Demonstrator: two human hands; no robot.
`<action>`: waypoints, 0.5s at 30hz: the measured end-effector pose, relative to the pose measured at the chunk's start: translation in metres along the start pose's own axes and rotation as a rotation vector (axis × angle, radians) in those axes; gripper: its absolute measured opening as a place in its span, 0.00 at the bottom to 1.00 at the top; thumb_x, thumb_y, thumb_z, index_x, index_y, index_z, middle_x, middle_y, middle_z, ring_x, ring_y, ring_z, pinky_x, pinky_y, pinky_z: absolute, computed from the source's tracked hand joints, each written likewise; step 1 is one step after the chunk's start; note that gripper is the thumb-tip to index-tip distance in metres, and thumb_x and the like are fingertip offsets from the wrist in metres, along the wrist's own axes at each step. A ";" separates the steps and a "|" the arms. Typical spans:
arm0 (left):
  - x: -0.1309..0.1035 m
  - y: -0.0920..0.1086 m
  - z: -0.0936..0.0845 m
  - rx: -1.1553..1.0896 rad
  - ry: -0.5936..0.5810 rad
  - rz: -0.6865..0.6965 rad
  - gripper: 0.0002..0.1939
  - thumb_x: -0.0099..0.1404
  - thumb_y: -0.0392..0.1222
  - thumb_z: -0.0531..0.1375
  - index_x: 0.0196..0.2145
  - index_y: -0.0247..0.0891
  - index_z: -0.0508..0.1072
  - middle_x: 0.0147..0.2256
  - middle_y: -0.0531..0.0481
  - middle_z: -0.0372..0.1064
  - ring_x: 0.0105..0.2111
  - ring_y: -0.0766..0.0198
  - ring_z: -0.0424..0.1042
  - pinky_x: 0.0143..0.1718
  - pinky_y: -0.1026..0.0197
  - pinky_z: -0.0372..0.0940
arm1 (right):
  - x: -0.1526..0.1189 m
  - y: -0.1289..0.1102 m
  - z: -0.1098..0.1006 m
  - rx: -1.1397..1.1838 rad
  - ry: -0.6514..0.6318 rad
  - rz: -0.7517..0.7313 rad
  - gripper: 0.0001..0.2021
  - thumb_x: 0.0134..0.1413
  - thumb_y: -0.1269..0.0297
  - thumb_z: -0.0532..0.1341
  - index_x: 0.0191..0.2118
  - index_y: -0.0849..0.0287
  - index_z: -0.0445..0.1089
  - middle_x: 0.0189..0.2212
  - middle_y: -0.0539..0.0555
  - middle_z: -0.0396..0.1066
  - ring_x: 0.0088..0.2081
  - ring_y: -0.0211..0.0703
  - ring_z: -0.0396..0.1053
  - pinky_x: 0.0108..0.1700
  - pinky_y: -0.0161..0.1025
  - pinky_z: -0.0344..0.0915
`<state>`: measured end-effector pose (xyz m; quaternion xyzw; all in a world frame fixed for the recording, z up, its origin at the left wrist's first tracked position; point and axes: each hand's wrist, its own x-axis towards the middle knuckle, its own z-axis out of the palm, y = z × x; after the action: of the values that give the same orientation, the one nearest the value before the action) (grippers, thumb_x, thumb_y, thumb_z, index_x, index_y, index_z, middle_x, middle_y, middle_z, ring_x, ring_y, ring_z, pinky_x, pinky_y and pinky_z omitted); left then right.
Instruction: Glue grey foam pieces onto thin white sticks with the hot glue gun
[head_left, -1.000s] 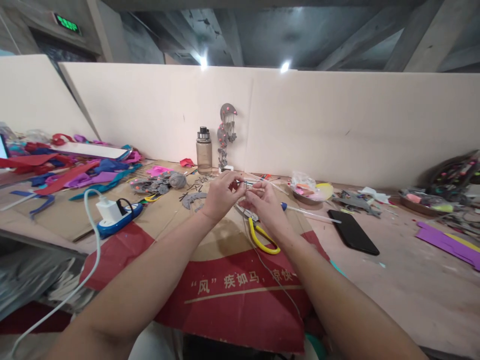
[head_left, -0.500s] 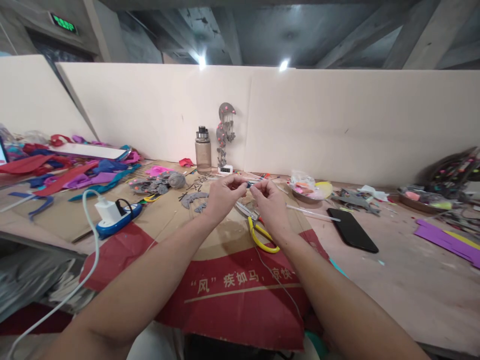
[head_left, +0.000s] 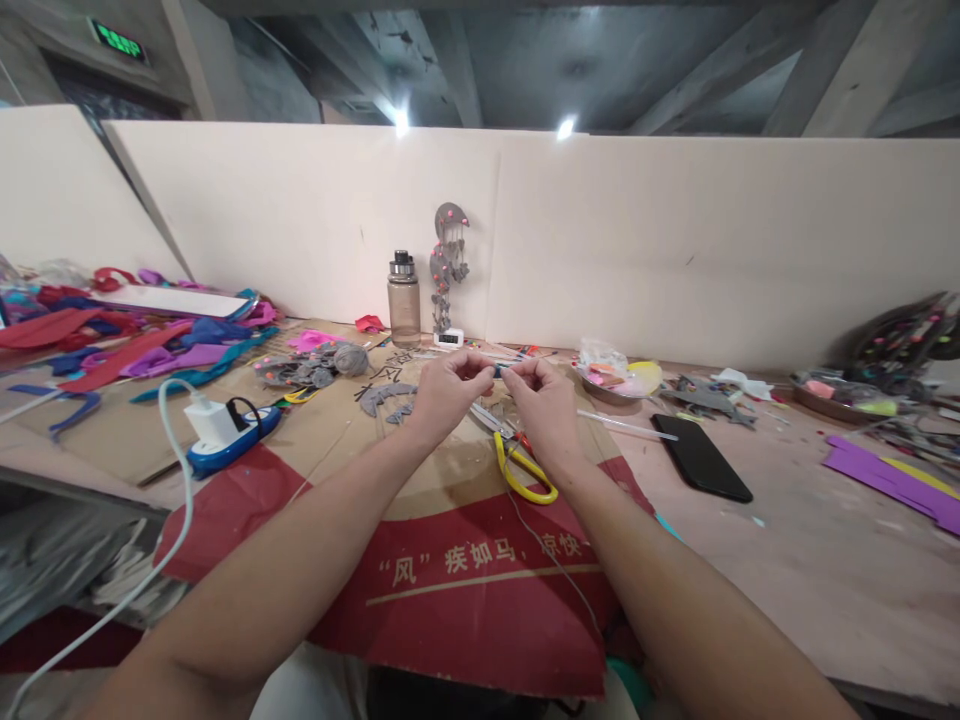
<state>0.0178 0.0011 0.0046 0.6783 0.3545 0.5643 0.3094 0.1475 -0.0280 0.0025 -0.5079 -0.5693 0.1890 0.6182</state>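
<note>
1. the left hand [head_left: 452, 392] and right hand [head_left: 546, 405] nearly meet, thumbs and fingers pinched on a small blue piece [head_left: 498, 371] held above the cardboard [head_left: 465, 630].
2. the cardboard juts past the near edge of the desk [head_left: 825, 580]; its red band reads “风”疾如马,凉快, the line running up to the right forearm.
3. black characters farther up it are partly covered, not surely readable.
4. yellow-handled cutters [head_left: 537, 498] lie on it, beside the right hand.
5. at the desk's far edge, a white clock [head_left: 448, 339] shows digits too small to read.
6. a green sign [head_left: 118, 40], top left, is too blurred to read.
</note>
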 end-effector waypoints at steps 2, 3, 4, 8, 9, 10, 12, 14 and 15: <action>0.000 0.000 0.000 0.007 -0.006 0.005 0.06 0.56 0.40 0.61 0.29 0.35 0.75 0.23 0.53 0.71 0.23 0.68 0.70 0.28 0.66 0.64 | 0.001 0.001 0.000 -0.004 0.005 -0.003 0.08 0.48 0.60 0.61 0.28 0.60 0.68 0.18 0.44 0.56 0.23 0.34 0.52 0.27 0.35 0.49; 0.000 -0.001 0.000 0.010 -0.009 0.010 0.06 0.56 0.40 0.61 0.29 0.35 0.75 0.23 0.53 0.71 0.24 0.68 0.70 0.29 0.66 0.64 | 0.001 0.002 0.000 -0.005 0.006 -0.006 0.08 0.48 0.60 0.61 0.28 0.60 0.68 0.18 0.44 0.55 0.23 0.34 0.52 0.27 0.34 0.49; 0.000 -0.002 0.000 0.012 -0.010 0.013 0.06 0.56 0.40 0.60 0.29 0.35 0.75 0.23 0.53 0.71 0.24 0.68 0.70 0.28 0.66 0.64 | 0.001 0.002 0.000 -0.008 0.006 -0.010 0.08 0.48 0.60 0.61 0.28 0.60 0.69 0.18 0.44 0.55 0.23 0.34 0.52 0.26 0.34 0.49; 0.000 -0.005 0.000 0.017 -0.015 0.020 0.06 0.56 0.40 0.60 0.29 0.35 0.74 0.23 0.53 0.71 0.24 0.68 0.69 0.28 0.66 0.63 | 0.001 0.002 0.000 -0.029 0.008 -0.025 0.08 0.48 0.60 0.61 0.28 0.60 0.70 0.17 0.43 0.53 0.22 0.33 0.51 0.26 0.34 0.48; 0.000 -0.005 0.000 0.020 -0.016 0.023 0.06 0.56 0.40 0.60 0.29 0.35 0.74 0.23 0.53 0.71 0.24 0.68 0.69 0.28 0.66 0.63 | 0.001 0.001 0.000 -0.033 0.007 -0.026 0.08 0.48 0.60 0.61 0.28 0.61 0.70 0.17 0.43 0.52 0.22 0.33 0.51 0.26 0.34 0.48; 0.000 -0.005 0.001 0.025 -0.014 0.027 0.06 0.56 0.40 0.60 0.29 0.35 0.74 0.23 0.53 0.71 0.24 0.68 0.69 0.28 0.66 0.63 | 0.001 0.001 0.000 -0.035 0.009 -0.026 0.08 0.48 0.60 0.61 0.28 0.61 0.70 0.17 0.43 0.52 0.22 0.33 0.50 0.26 0.34 0.47; 0.000 -0.004 0.001 0.030 -0.008 0.033 0.05 0.56 0.39 0.60 0.29 0.35 0.74 0.23 0.53 0.71 0.24 0.68 0.69 0.28 0.66 0.63 | 0.001 -0.001 -0.001 -0.035 0.009 -0.022 0.09 0.47 0.60 0.61 0.29 0.61 0.71 0.17 0.43 0.52 0.22 0.33 0.50 0.26 0.34 0.47; 0.000 -0.004 0.001 0.034 -0.001 0.039 0.05 0.55 0.39 0.60 0.29 0.35 0.74 0.23 0.53 0.71 0.24 0.68 0.69 0.27 0.66 0.63 | 0.000 -0.003 -0.002 -0.034 0.004 -0.008 0.10 0.47 0.60 0.61 0.30 0.62 0.72 0.17 0.43 0.51 0.22 0.33 0.49 0.25 0.34 0.47; 0.000 -0.004 0.001 0.039 0.001 0.044 0.05 0.55 0.38 0.60 0.29 0.35 0.74 0.24 0.53 0.71 0.24 0.68 0.69 0.27 0.66 0.63 | 0.000 -0.004 -0.002 -0.032 -0.002 0.003 0.10 0.47 0.59 0.61 0.30 0.62 0.73 0.17 0.43 0.51 0.22 0.33 0.49 0.25 0.34 0.47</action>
<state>0.0186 0.0033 0.0010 0.6915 0.3506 0.5644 0.2835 0.1481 -0.0308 0.0062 -0.5185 -0.5720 0.1813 0.6091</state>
